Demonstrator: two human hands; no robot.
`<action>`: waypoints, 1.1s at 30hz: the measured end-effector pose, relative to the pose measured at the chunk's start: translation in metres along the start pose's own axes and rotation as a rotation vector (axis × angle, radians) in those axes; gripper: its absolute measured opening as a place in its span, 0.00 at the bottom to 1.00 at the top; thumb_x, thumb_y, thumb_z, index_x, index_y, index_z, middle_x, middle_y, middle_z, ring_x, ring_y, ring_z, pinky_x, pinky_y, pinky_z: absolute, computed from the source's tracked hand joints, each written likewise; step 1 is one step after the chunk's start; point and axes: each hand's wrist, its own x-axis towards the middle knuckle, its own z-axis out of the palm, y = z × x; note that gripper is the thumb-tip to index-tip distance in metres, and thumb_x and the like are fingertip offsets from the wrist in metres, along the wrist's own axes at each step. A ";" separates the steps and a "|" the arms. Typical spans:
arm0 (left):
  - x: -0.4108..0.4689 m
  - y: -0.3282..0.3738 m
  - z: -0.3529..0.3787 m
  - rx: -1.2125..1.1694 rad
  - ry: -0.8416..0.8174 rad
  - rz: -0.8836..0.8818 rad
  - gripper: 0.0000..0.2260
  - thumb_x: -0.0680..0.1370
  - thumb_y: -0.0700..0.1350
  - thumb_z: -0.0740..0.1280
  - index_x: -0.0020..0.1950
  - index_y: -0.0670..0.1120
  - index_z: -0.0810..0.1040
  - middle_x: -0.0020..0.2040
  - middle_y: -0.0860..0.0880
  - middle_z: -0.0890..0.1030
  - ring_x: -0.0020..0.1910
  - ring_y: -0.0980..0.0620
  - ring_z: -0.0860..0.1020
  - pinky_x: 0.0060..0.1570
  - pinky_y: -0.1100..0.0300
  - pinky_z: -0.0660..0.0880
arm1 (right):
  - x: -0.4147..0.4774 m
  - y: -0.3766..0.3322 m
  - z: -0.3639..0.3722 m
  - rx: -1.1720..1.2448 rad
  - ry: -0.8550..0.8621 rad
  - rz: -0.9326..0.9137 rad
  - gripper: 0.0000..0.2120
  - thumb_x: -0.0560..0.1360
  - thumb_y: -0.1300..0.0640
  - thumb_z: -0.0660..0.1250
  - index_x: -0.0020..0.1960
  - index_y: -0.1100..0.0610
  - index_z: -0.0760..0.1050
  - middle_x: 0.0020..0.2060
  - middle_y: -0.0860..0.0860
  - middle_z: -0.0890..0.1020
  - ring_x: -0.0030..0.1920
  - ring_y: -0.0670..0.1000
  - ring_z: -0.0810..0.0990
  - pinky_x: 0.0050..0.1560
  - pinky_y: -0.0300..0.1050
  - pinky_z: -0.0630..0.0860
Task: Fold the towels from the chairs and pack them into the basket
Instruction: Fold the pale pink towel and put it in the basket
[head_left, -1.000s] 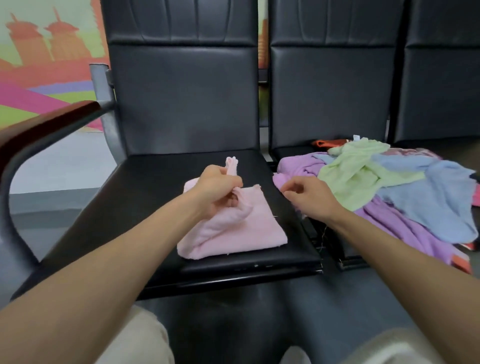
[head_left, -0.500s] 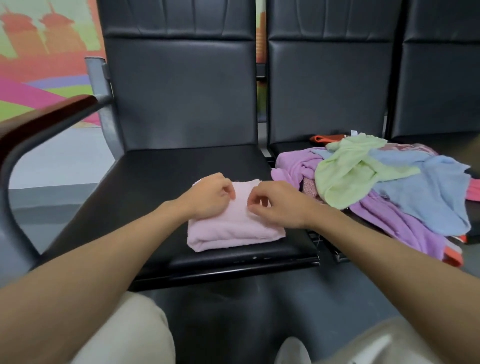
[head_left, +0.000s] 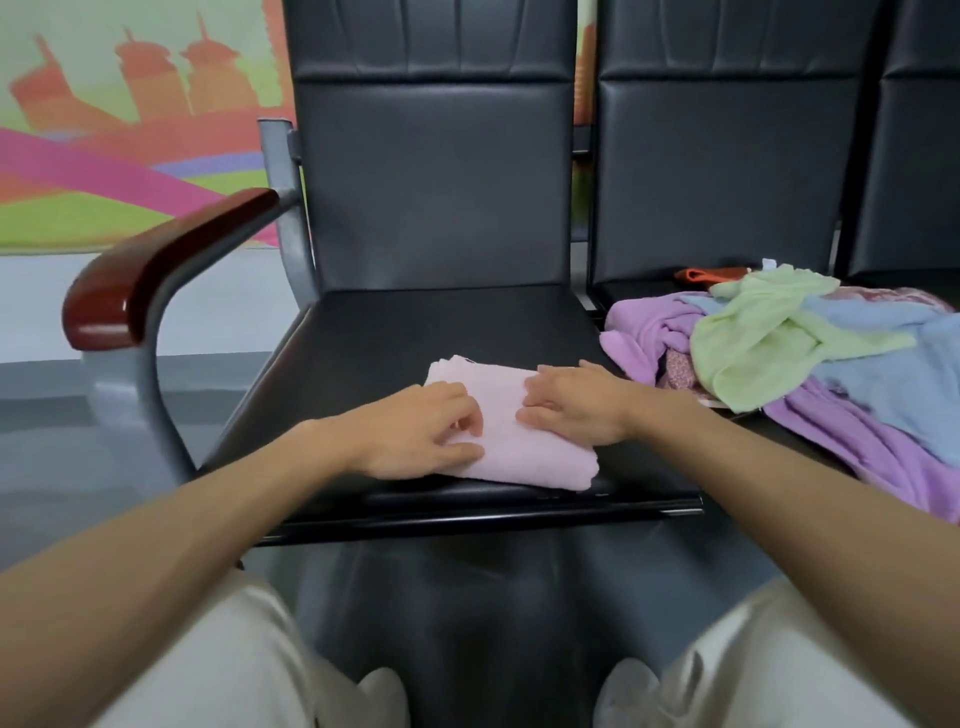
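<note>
my left hand (head_left: 421, 434), fingers loosely bent, and right hand (head_left: 571, 405), flatter, press on the pink towel (head_left: 524, 447), gripping nothing. it lies folded by the seat's (head_left: 415, 332) front edge, long axis left to right, one hand on each half, neither nearer. farther right sits the unfolded pile (head_left: 779, 353); i see no basket.

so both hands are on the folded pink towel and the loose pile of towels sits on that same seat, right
Not quite: the left hand and right hand are on the folded pink towel, but the head view shows the loose pile of towels on the next seat to the right.
</note>
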 end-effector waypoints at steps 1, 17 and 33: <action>-0.005 -0.009 0.000 0.017 -0.010 -0.002 0.15 0.78 0.60 0.62 0.60 0.54 0.71 0.55 0.58 0.70 0.55 0.56 0.66 0.58 0.60 0.64 | -0.001 0.001 0.000 0.033 0.049 -0.039 0.18 0.80 0.42 0.55 0.52 0.52 0.78 0.56 0.47 0.76 0.66 0.52 0.67 0.69 0.57 0.62; -0.015 -0.031 0.002 -0.167 0.199 -0.012 0.08 0.80 0.43 0.61 0.58 0.49 0.71 0.49 0.51 0.75 0.46 0.57 0.73 0.45 0.66 0.69 | -0.031 -0.025 0.011 0.007 0.110 -0.097 0.22 0.72 0.50 0.68 0.63 0.54 0.69 0.55 0.54 0.71 0.56 0.55 0.70 0.56 0.48 0.69; 0.036 -0.034 0.004 -0.630 0.559 -0.438 0.11 0.78 0.52 0.66 0.56 0.48 0.74 0.53 0.53 0.77 0.51 0.54 0.75 0.41 0.68 0.68 | -0.009 0.011 -0.004 0.853 0.231 0.355 0.12 0.75 0.55 0.66 0.55 0.59 0.73 0.50 0.52 0.78 0.48 0.52 0.79 0.47 0.51 0.81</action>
